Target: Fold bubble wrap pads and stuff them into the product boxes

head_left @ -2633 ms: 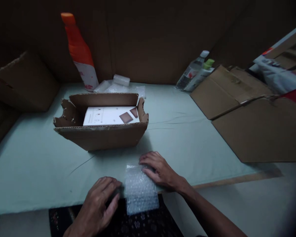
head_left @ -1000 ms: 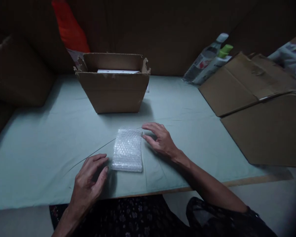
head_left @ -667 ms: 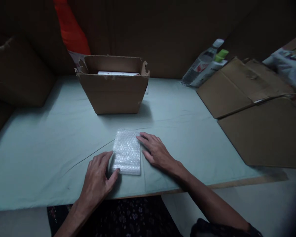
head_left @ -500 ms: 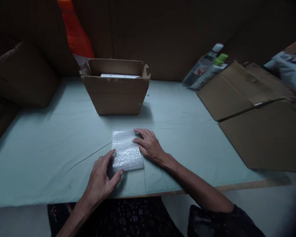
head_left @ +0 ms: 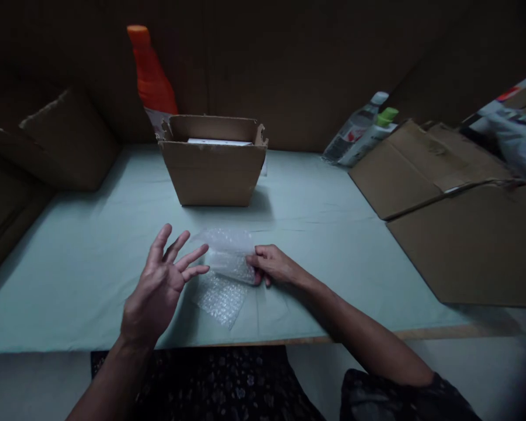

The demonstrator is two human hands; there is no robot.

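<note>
Clear bubble wrap (head_left: pixel 221 295) lies near the table's front edge, one part flat on the cloth and another part lifted above it. My right hand (head_left: pixel 272 266) pinches the lifted part at its right edge, thumb on top. Whether anything is wrapped inside, I cannot tell. To the left of the bubble wrap, my left hand (head_left: pixel 164 278) is raised with its palm up and fingers spread, holding nothing. Its fingertips come close to the wrap's left edge; whether they touch it is unclear.
Behind the wrap stands an open cardboard box (head_left: pixel 214 175) with a white item (head_left: pixel 219 142) inside. An orange bottle (head_left: pixel 153 82) is behind it. Clear and green-capped bottles (head_left: pixel 355 128) lean at the back right. More cardboard boxes flank the pale green cloth (head_left: pixel 315 234).
The bubble wrap, flat and squarish before, is now partly lifted and opened out. My right hand has closed on its edge. My left hand has risen, turned over and spread its fingers.
</note>
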